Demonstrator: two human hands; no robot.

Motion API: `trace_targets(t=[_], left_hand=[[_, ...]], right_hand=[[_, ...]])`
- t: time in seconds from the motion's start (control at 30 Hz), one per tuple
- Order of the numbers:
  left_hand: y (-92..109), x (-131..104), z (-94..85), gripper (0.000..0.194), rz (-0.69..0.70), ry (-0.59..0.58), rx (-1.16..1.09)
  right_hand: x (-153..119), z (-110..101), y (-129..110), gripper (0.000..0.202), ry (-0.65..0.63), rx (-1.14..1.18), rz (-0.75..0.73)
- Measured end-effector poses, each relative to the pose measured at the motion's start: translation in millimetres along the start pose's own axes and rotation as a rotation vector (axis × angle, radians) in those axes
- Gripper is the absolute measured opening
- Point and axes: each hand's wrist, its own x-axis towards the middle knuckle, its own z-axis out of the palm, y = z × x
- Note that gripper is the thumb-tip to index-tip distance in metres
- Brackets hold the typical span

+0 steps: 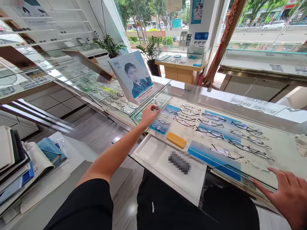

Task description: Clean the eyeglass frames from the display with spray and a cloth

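My left hand reaches out over the glass display counter, its fingers closed around a small pale bottle beside a standing advertising board. At the lower right, my right hand rests on the counter's front edge with thumb and fingers apart, holding nothing. Under the glass lie several rows of eyeglasses, some on blue cards. In front of me a white drawer is pulled out, with a blurred dark object in it. A yellow case lies behind the drawer, near the counter's front.
Pouches and folders are piled on a surface at the left. A crumpled light cloth lies at the counter's right end. Further display cases and potted plants stand toward the windows. My legs are under the drawer.
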Motion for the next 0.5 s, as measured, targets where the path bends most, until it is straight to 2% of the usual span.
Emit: trace_targets(t=[0.17,0.27,0.33,0.37,0.43,0.47,0.5], left_hand=[[-24.5,14.1,-24.8,0.031,-0.08,0.204,0.134],[-36.4,19.1,-34.5,0.029,-0.125,0.243,0.19],[-37.2,17.2,-35.7,0.036,-0.137,0.268,0.211],[-35.3,14.0,-35.4,0.043,-0.131,0.319,0.225],[-27.8,2.8,-35.4,0.062,-0.062,0.484,0.274],[-22.5,-5.2,-36.1,0.065,0.015,0.564,0.304],[-16.2,-14.8,-37.4,0.062,0.138,0.59,0.335]], right_hand=[[7.5,-18.3,-10.0,0.087,-0.032,-0.119,-0.09],[9.9,-19.6,-9.8,0.088,-0.061,-0.141,-0.114],[10.8,-18.9,-9.2,0.088,-0.045,-0.154,-0.126],[11.2,-18.3,-9.0,0.088,-0.028,-0.155,-0.132],[12.2,-17.5,-8.7,0.089,0.002,-0.148,-0.143],[12.9,-17.4,-8.8,0.09,0.006,-0.144,-0.149],[13.7,-17.7,-8.9,0.089,0.009,-0.141,-0.153]])
